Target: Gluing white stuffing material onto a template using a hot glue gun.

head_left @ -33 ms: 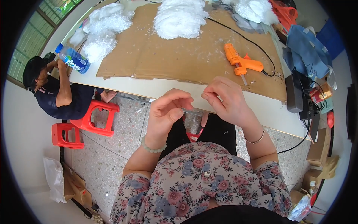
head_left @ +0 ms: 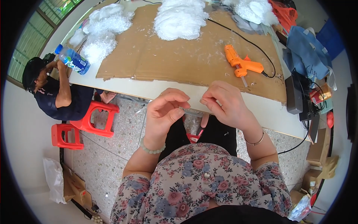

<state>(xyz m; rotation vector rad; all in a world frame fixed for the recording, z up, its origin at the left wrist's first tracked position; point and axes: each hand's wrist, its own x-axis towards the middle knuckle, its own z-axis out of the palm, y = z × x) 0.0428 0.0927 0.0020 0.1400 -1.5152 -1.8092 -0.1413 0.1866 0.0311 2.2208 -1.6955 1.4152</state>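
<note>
My left hand (head_left: 166,112) is curled in front of my lap, its thumb and fingers round the end of a thin, greyish, see-through strip (head_left: 192,112). The strip stretches from there toward my right hand (head_left: 223,100). Thumb and forefinger of the right hand are pinched together, level with the left fingertips and a short gap away. What that pinch holds, if anything, is too small to make out. Both hands hover just off the near edge of the white table (head_left: 175,88). Beyond the right hand, an orange glue gun (head_left: 242,63) lies on a cardboard sheet (head_left: 179,59).
Fluffy white fibre bundles (head_left: 180,18) lie along the far side. A blue-capped bottle (head_left: 74,61) stands at the left edge, near a seated person (head_left: 61,87) and red stools (head_left: 99,115). Black power adapters (head_left: 294,93) and a blue cloth bag (head_left: 307,50) crowd the right end.
My right hand has dropped very slightly toward me, and the fingers of my left hand have shifted a little. The table things stay put.
</note>
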